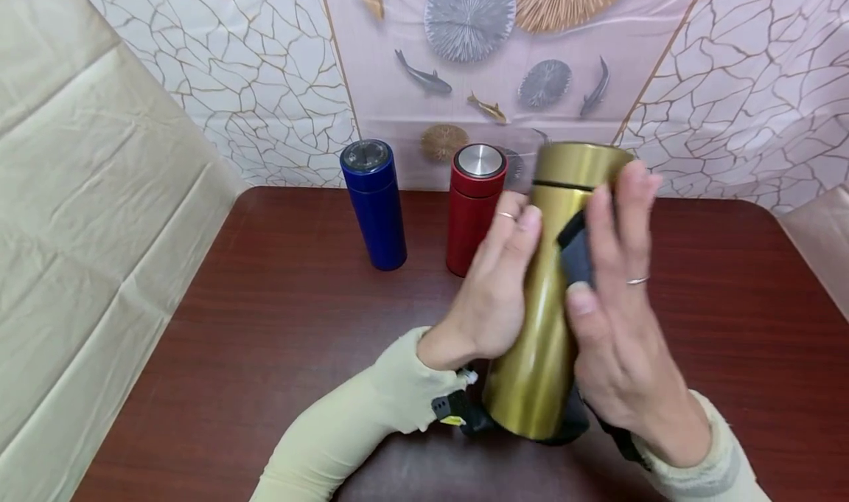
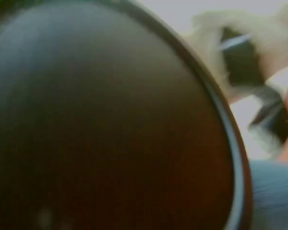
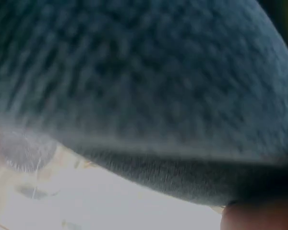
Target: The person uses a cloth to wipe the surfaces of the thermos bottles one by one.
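A gold vacuum flask (image 1: pixel 547 288) is held tilted above the table, its top leaning to the right. My left hand (image 1: pixel 487 295) grips its left side. Along its right side, my right hand (image 1: pixel 623 325) holds a dark grey cloth (image 1: pixel 577 259) with the thumb on it and the fingers nearly straight. The flask's round base (image 2: pixel 110 120) fills most of the left wrist view. Fuzzy cloth (image 3: pixel 144 86) covers much of the right wrist view, with a blurred fingertip at the lower right.
Behind the hands a blue flask (image 1: pixel 378 211) and a red flask (image 1: pixel 471 211) with a silver lid top stand on the reddish-brown table (image 1: pixel 265 340). A patterned curtain (image 1: pixel 265 67) hangs behind, and a beige sheet (image 1: pixel 79 229) covers the left side.
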Motion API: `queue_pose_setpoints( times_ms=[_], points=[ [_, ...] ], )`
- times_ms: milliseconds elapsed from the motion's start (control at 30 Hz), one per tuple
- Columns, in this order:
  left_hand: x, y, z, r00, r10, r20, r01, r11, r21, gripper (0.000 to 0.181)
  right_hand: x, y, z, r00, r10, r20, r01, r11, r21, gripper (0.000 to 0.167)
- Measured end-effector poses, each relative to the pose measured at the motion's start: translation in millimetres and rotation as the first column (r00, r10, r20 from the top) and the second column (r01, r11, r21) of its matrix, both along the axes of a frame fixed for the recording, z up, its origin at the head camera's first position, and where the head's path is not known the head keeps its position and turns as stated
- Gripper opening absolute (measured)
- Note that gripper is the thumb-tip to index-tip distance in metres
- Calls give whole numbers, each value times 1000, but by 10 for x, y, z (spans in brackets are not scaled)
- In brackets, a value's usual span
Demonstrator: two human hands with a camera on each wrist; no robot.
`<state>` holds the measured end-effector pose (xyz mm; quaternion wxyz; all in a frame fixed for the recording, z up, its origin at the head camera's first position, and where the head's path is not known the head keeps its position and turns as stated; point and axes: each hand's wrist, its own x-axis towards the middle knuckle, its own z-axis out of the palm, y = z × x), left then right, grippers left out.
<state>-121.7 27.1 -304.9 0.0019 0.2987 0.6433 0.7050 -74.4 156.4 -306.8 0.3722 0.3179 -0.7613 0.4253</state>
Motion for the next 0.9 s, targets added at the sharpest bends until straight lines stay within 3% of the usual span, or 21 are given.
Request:
queue_pose_setpoints(
  times_ms=[133, 267, 433, 533, 633, 767, 833, 900],
  points=[
    [132, 118, -79, 998, -38, -56, 27, 982, -186, 38, -21, 196, 138, 996, -45, 77, 54, 991, -119, 59],
    [234, 194, -131, 992, -87, -89, 62, 967, -249, 31, -20, 341, 214, 989, 5, 149, 26, 978, -205, 58],
    [263, 200, -142, 995, -76, -58, 61, 974, -217, 30, -41, 327, 201, 989, 11, 144, 29, 963, -268, 59],
    [249, 192, -123, 992, -122, 20, 124, 984, -132, 33, -70, 266, 178, 996, -17, 83, 45, 937, -346, 60],
    [229, 177, -87, 960, -258, 112, 262, 965, -26, 35, -102, 233, 159, 1000, -30, 1, 28, 894, -447, 60],
    [206, 135, -36, 887, -424, 182, 427, 904, 24, 44, -111, 288, 165, 1000, -6, -20, -5, 856, -517, 57],
    [198, 117, -18, 864, -473, 174, 477, 879, 20, 47, -117, 309, 185, 998, 64, -20, -63, 813, -578, 53],
    [197, 106, -4, 841, -512, 175, 510, 858, 59, 47, -130, 318, 205, 989, 139, -45, -134, 739, -661, 48]
  ],
)
